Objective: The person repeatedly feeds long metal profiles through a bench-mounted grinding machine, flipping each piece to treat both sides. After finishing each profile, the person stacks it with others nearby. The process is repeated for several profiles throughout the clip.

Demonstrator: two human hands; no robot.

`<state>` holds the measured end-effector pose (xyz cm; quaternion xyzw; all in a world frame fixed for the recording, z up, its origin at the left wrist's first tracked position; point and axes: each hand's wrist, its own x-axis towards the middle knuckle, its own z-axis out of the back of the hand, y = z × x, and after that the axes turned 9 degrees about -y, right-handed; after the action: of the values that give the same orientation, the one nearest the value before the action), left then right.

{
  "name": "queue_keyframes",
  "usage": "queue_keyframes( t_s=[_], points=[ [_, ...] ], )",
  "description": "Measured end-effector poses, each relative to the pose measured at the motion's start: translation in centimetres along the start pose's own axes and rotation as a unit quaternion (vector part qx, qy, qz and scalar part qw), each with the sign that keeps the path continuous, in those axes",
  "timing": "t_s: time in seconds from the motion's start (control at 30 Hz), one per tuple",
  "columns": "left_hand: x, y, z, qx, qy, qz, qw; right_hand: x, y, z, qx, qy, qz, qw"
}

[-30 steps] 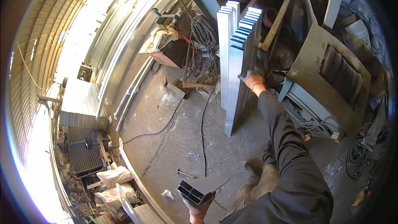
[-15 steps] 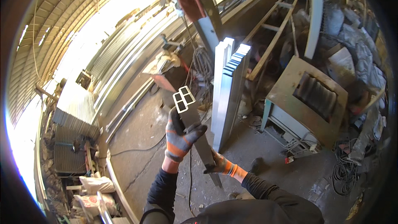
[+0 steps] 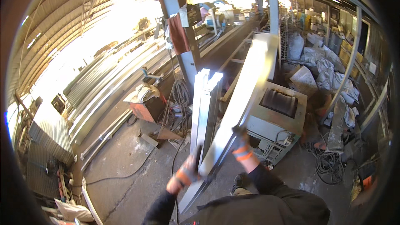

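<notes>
A long rectangular metal tube bundle (image 3: 237,104) slants across the middle in front of me, its upper end far to the right and its broad face glaring with light. My left hand (image 3: 186,173), in a grey and orange glove with black fingers, holds the lower left side; it is blurred. My right hand (image 3: 242,146), gloved alike, grips the right edge higher up, its fingers partly hidden. Just left of the held tubes, a bundle of silvery metal tubes (image 3: 201,112) stands upright on the floor.
A grey-green machine cabinet (image 3: 273,129) stands at right, with coiled black cable (image 3: 329,164) beyond it. A steel post (image 3: 177,21) bearing a red cloth rises behind. Stacked corrugated sheets (image 3: 52,135) lie at left. A cable (image 3: 125,177) crosses the floor.
The held tubes have swung from leaning up-left to leaning up-right, over the machine's side. My right hand is now higher on them, my left lower. The view has turned right.
</notes>
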<state>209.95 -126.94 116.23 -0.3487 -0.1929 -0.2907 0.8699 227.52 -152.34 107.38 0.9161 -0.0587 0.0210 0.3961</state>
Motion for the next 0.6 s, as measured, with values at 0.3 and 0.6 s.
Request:
queue_keyframes(
  t_s=[0.3, 0.6],
  points=[
    [-32.3, -0.9, -6.0, -0.036, 0.038, 0.383, 0.922, 6.9, 19.8, 6.9, 0.077, 0.0, -0.014, 0.997],
    [-16.6, 1.5, -12.5, 0.062, 0.092, 0.364, 0.925, 7.6, 5.5, 18.1, -0.284, -0.309, 0.156, 0.894]
  ],
)
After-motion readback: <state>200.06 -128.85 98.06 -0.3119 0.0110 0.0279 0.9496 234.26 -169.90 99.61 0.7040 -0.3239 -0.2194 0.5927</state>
